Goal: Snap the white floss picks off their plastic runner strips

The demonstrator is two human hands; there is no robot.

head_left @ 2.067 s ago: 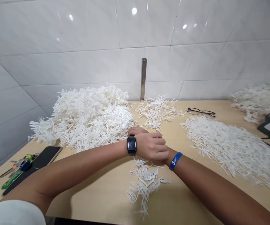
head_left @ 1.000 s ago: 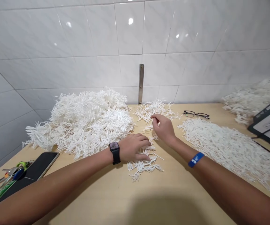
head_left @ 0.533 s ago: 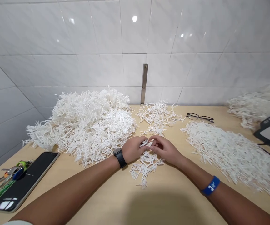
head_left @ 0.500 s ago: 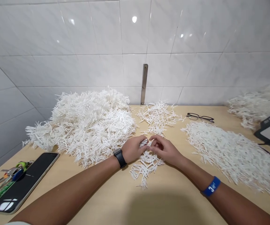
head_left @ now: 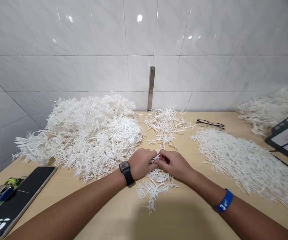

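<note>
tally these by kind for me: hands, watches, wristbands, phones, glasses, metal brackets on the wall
Hands: 2 (left hand, right hand)
Watches: 1 (black watch)
Wristbands: 1 (blue wristband)
Phones: 1 (black phone)
Glasses: 1 pair (dark-framed glasses)
Metal brackets: 1 (wall bracket)
Total: 7

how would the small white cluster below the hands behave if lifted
The small white cluster would probably sag or come apart, since its thin strands lie loosely spread. It looks light for its size, with table showing between the strands.
</note>
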